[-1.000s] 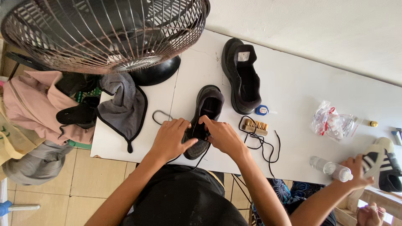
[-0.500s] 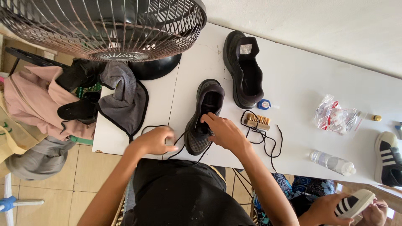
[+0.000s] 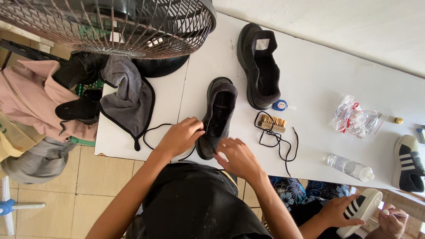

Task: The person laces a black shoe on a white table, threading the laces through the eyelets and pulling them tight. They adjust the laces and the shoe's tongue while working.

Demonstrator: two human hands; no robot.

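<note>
On the white table, near its front edge, lies a black shoe with its toe toward the person. Their left hand sits just beside the shoe's left side, fingers curled tight around a black lace that loops out over the tabletop toward a grey cloth. Their right hand hovers at the shoe's toe end — fingers loosely spread, holding nothing that can be made out. A second black shoe lies farther back, well apart from the first. Between them and to the right sit a small wooden brush and another loose black lace. A clear plastic bag and a water bottle lie farther right. At the lower right, another person's hand grips a white striped sneaker. A wire fan guard fills the upper left.
</note>
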